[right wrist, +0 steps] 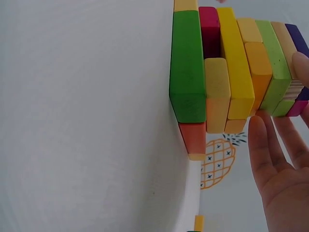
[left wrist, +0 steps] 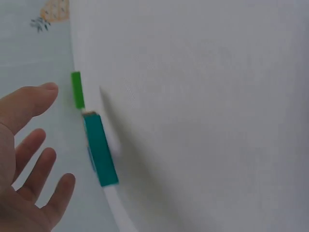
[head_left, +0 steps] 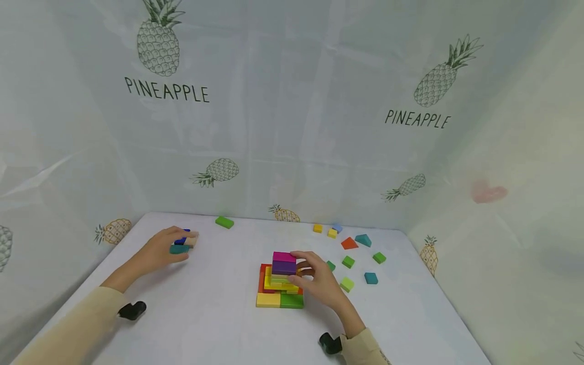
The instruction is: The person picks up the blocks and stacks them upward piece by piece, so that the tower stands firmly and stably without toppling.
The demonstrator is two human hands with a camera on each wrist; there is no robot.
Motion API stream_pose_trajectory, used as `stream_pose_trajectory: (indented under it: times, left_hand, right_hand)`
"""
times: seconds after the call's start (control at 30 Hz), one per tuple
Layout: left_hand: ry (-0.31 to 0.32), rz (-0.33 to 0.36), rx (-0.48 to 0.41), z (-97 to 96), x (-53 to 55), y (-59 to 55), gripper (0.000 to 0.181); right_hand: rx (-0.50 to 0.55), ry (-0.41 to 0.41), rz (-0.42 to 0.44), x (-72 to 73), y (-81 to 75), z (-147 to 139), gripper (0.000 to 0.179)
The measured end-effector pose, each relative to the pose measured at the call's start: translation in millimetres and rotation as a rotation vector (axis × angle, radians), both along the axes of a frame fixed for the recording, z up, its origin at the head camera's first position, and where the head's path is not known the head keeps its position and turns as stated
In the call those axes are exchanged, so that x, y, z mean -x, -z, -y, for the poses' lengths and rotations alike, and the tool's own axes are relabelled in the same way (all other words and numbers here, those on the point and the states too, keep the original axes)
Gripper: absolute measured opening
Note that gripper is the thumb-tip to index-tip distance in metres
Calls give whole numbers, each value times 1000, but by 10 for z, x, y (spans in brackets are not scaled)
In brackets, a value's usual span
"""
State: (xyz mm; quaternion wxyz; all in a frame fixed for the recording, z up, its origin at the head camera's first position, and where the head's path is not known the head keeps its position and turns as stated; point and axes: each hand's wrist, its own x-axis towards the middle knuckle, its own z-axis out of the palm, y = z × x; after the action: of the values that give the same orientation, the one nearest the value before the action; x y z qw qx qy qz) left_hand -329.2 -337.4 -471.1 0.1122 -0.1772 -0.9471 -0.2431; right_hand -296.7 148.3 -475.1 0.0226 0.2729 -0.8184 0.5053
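Observation:
My left hand (head_left: 155, 252) is spread around a small group of blocks at the left: a teal block (left wrist: 101, 151), a blue block (head_left: 180, 241) and a plain wooden block (head_left: 191, 240). In the left wrist view its thumb and fingers are apart, with the teal block beyond them. Mid-table stands a layered stack of colored blocks, with a green block (right wrist: 187, 67) and a pale yellow block (head_left: 268, 300) at its base. My right hand (head_left: 321, 281) holds the upper part, thumb and fingers about a purple block (head_left: 284, 267) and a magenta block (head_left: 284, 256).
Several loose blocks lie right of the stack, among them an orange-red triangle (head_left: 349, 243), a teal triangle (head_left: 363, 240) and a teal block (head_left: 371, 278). A green block (head_left: 224, 222) lies near the back edge. A pineapple-printed curtain (head_left: 292, 126) surrounds the white table (head_left: 219, 324).

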Motion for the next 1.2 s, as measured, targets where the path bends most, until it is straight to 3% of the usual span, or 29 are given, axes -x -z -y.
stream_pose_trajectory:
  times: [0.23, 0.4, 0.67, 0.97, 1.2]
  left_hand:
    - [-8, 41, 35, 237, 81, 116, 50]
    - [-4, 54, 34, 291, 79, 146, 41]
    - [27, 69, 54, 305, 85, 146, 33]
    - [85, 71, 47, 232, 44, 106, 30]
    - [121, 80, 12, -68, 12, -84, 32]
  right_hand:
    - [-9, 5, -11, 7, 17, 5, 60]
    - [-16, -2, -35, 12, 28, -2, 61]
    - [-1, 0, -4, 13, 23, -6, 58]
    - [21, 7, 15, -27, -20, 27, 60]
    - [-2, -2, -8, 13, 32, -9, 57]
